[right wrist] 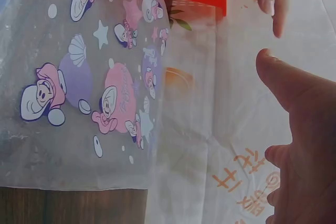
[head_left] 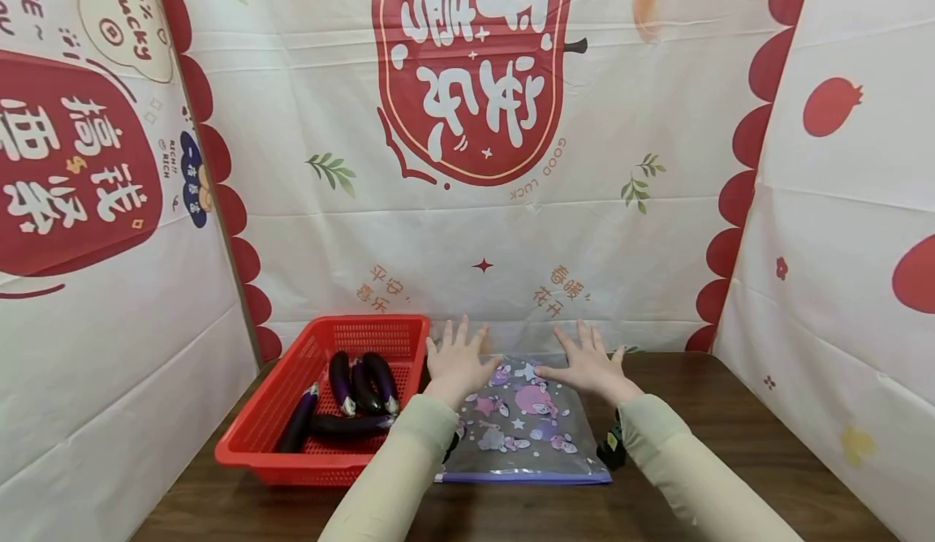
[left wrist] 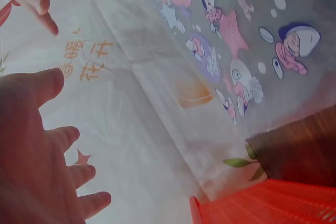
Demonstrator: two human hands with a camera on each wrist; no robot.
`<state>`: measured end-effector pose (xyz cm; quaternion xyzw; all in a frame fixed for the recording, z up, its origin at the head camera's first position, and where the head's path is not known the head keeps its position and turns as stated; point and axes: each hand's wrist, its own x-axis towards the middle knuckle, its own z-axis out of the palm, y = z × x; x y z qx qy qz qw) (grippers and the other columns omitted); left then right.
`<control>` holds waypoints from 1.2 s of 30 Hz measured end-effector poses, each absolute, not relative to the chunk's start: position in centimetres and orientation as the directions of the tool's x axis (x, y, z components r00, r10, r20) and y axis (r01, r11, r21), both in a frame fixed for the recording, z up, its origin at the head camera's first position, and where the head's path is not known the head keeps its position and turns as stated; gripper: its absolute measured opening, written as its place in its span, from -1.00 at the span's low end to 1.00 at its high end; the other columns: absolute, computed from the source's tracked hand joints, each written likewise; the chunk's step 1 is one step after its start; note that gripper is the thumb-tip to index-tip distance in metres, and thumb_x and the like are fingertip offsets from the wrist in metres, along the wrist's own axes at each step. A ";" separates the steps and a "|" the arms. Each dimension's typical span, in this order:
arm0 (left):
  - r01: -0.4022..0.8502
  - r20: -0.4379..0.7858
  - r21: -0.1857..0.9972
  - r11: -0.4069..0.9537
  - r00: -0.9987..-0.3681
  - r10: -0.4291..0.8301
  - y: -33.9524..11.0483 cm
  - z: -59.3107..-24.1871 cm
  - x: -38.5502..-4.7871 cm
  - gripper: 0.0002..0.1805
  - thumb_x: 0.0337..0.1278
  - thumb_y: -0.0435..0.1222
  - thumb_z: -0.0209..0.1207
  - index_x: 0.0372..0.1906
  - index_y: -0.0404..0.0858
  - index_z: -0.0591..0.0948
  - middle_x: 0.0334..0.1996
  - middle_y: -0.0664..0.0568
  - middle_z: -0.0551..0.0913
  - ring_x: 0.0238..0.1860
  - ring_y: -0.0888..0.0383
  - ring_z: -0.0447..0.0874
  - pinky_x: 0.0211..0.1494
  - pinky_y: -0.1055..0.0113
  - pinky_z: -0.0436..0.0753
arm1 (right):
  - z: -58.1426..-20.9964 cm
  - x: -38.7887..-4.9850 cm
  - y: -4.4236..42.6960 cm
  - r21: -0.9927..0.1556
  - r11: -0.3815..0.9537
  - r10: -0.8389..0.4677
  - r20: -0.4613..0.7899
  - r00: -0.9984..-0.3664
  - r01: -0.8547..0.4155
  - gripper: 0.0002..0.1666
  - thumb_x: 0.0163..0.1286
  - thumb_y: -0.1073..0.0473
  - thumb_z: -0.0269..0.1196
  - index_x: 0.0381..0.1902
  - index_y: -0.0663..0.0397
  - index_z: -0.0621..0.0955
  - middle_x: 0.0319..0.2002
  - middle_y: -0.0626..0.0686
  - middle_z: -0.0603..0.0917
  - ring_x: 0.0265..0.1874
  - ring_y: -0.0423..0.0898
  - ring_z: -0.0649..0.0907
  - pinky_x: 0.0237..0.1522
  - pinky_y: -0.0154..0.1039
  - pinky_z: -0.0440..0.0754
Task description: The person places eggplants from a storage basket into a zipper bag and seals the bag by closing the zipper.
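Observation:
A clear zip bag (head_left: 522, 436) printed with pink and purple cartoon figures lies flat on the brown table, its purple zip edge toward me. Over the bag's far left part my left hand (head_left: 460, 367) is held out with fingers spread. My right hand (head_left: 593, 367) reaches out the same way over the far right part, thumb pointing inward. Neither hand holds anything. In the left wrist view the left hand (left wrist: 37, 145) appears apart from the bag (left wrist: 236, 40). The right wrist view likewise has the right hand (right wrist: 307, 124) off the bag (right wrist: 94, 93).
Left of the bag stands a red plastic basket (head_left: 256, 420) with several dark purple eggplants (head_left: 380, 380) in it. The wooden table (head_left: 701, 412) extends to the right. White printed cloth (head_left: 467, 234) walls it at the back and both sides.

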<state>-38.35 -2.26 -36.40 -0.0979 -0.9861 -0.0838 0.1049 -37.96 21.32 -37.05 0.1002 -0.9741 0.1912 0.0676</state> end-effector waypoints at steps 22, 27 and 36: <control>0.183 0.247 0.131 0.974 -0.958 0.146 -6.5 -34.3 -37.6 -0.24 0.25 0.25 -0.03 0.50 0.12 0.19 0.53 -0.04 -0.01 0.49 -0.16 -0.09 0.36 -0.31 -0.15 | -39.6 -37.7 24.3 -0.355 0.905 -0.183 0.170 -0.968 -0.234 0.25 0.09 -0.58 0.15 0.52 0.02 0.11 0.47 0.43 -0.22 0.40 0.45 -0.25 0.09 0.59 -0.33; 0.179 0.247 0.120 0.976 -0.958 0.146 -6.8 -33.5 -37.6 -0.25 0.26 0.24 -0.03 0.50 0.11 0.19 0.52 -0.06 0.01 0.48 -0.17 -0.04 0.37 -0.31 -0.15 | -40.2 -37.3 24.5 -0.371 0.901 -0.175 0.167 -0.970 -0.226 0.17 0.17 -0.47 0.19 0.51 0.09 0.14 0.47 0.42 -0.24 0.40 0.45 -0.23 0.09 0.59 -0.27; 0.153 0.233 0.132 0.979 -0.965 0.120 -7.6 -32.8 -37.1 -0.25 0.27 0.27 -0.07 0.51 0.13 0.17 0.52 -0.04 0.00 0.48 -0.18 -0.04 0.36 -0.31 -0.16 | -40.8 -36.2 24.0 -0.413 0.884 -0.180 0.135 -0.974 -0.220 0.16 0.15 -0.45 0.22 0.45 0.21 0.23 0.42 0.51 -0.08 0.37 0.51 -0.11 0.10 0.58 -0.11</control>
